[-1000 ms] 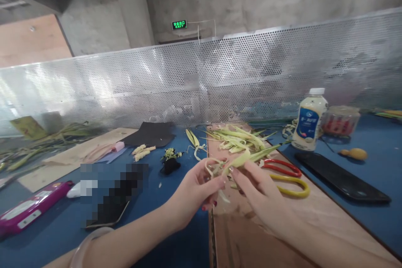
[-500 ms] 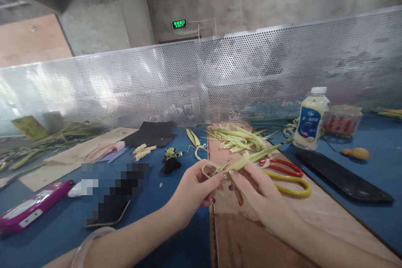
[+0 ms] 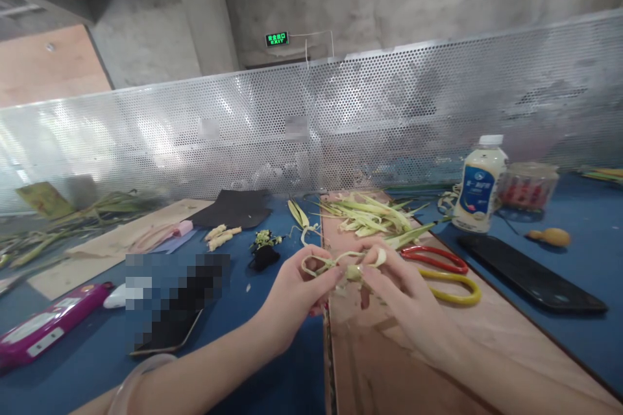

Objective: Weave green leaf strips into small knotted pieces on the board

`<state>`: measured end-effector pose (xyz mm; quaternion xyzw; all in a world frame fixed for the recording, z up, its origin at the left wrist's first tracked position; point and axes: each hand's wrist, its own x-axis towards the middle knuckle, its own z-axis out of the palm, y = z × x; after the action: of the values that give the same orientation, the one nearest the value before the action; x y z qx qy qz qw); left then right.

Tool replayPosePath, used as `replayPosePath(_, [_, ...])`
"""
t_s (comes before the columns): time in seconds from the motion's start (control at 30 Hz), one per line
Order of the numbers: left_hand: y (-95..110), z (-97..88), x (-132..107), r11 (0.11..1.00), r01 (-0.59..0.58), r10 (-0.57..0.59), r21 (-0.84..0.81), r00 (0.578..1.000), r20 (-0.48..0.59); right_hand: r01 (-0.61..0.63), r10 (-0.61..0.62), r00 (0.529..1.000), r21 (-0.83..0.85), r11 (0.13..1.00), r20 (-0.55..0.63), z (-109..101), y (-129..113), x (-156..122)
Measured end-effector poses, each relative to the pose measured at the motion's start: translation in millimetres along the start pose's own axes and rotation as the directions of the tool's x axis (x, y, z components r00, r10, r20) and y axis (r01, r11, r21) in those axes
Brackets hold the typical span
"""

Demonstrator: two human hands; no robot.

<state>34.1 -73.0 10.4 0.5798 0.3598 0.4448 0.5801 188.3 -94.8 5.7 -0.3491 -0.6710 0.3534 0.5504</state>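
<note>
My left hand [image 3: 298,285] and my right hand [image 3: 395,286] meet above the front of a brown board [image 3: 467,343], both pinched on a pale green leaf strip [image 3: 341,264]. The strip is curled into loops between the fingertips, and one green end [image 3: 413,233] runs back to the right. Just behind my right hand lie scissors with red and yellow handles [image 3: 445,275]. A heap of cut green strips [image 3: 370,215] sits at the far end of the board.
A white bottle with a blue label [image 3: 479,185] and a clear tub [image 3: 528,185] stand at the right, with a black tray [image 3: 530,275] before them. A magenta packet [image 3: 46,327], a small black pot [image 3: 265,254] and a perforated metal screen [image 3: 311,130] lie left and behind.
My hands have drawn closer together and the strip is bent further: its long straight part is now folded down into my right fingers, with the loop tighter by my left fingers.
</note>
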Motion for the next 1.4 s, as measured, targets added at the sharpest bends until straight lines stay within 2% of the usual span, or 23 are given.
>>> replayPosePath(0.23, [-2, -4.1, 3, 0.997, -0.066, 0.065, -0.045, 0.998, -0.028, -0.073, 0.074, 0.989, 0.009, 0.997, -0.132, 2, 6, 2])
replayPosePath(0.3, [-4, -5.6, 5, 0.995, -0.081, 0.078, -0.057, 0.996, -0.054, -0.034, 0.024, 0.990, -0.070, 0.997, -0.136, 1, 14, 3])
replayPosePath(0.43, [-5, -8.5, 8, 0.995, -0.096, 0.091, -0.040, 0.990, -0.109, 0.164, -0.183, 0.983, -0.367, 0.916, -0.019, -1, 28, 5])
replayPosePath(0.5, [-6, -9.7, 10, 0.994, -0.109, 0.105, -0.022, 0.986, -0.129, 0.196, -0.201, 0.979, -0.476, 0.857, 0.042, -2, 31, 5])
replayPosePath(0.63, [-7, -11.1, 13, 0.996, -0.094, 0.094, -0.001, 0.988, -0.123, 0.169, -0.138, 0.986, -0.628, 0.760, 0.098, -5, 33, 6])
replayPosePath(0.73, [-7, -11.2, 13, 0.996, -0.079, 0.082, 0.034, 0.992, -0.101, 0.233, -0.200, 0.971, -0.692, 0.683, 0.129, -9, 37, 10])
replayPosePath(0.83, [-5, -10.6, 11, 0.993, -0.068, 0.076, 0.093, 0.994, -0.082, 0.338, -0.275, 0.938, -0.725, 0.600, 0.210, -12, 41, 15])
replayPosePath(0.93, [-4, -10.1, 10, 0.986, -0.061, 0.073, 0.153, 0.995, -0.073, 0.313, -0.225, 0.950, -0.684, 0.658, 0.218, -14, 40, 18])
replayPosePath(1.17, [-5, -8.2, 9, 0.968, -0.071, 0.076, 0.241, 0.997, -0.011, 0.054, -0.020, 0.996, -0.414, 0.909, 0.086, -10, 21, 13])
replayPosePath(1.3, [-2, -6.1, 8, 0.971, -0.052, 0.050, 0.235, 0.999, 0.015, -0.103, 0.130, 0.987, -0.258, 0.961, 0.090, -9, 10, 12])
replayPosePath(1.4, [-2, -5.9, 7, 0.974, -0.044, 0.038, 0.222, 0.999, 0.032, -0.170, 0.191, 0.975, -0.176, 0.970, 0.110, -8, 7, 14])
